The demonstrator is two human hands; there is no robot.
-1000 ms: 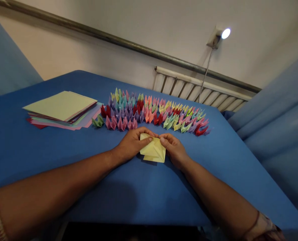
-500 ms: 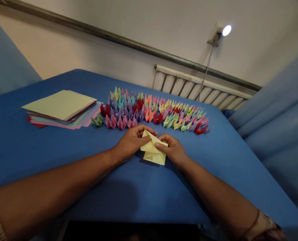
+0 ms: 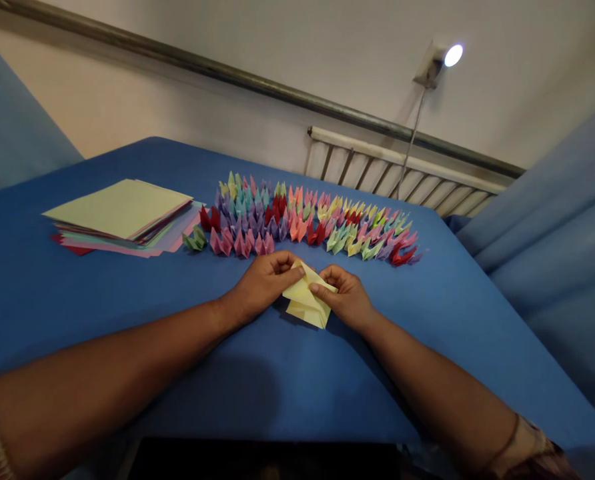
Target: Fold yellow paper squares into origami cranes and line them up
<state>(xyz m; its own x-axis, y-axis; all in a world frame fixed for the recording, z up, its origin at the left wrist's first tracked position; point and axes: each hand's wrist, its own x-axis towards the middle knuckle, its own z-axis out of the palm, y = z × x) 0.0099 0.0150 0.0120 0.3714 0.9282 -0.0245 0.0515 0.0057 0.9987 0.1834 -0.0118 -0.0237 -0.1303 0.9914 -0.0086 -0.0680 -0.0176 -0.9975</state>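
A partly folded sheet of pale yellow origami paper [image 3: 307,311] is held between both hands, low over the blue table. My left hand [image 3: 266,281] pinches its upper left part, thumb on top and fingers behind. From the other side my right hand [image 3: 348,298] grips the right edge, its thumb pressed on the paper's face. Lower down, a folded flap juts out beneath the upper layer. Fingers on the back of the paper are mostly hidden. Just beyond the hands stand rows of small folded paper cranes [image 3: 297,225] in many colours.
A stack of coloured paper sheets [image 3: 122,210] lies on the blue table [image 3: 187,380] at the left. Behind the table are a radiator [image 3: 377,160], a wall pipe [image 3: 257,83] and a lit plug [image 3: 452,56] with a cord. Blue curtains [image 3: 567,247] hang at both sides.
Both hands keep hold of the yellow paper. The left hand has shifted slightly down and right, and its thumb sits nearer the paper's top corner.
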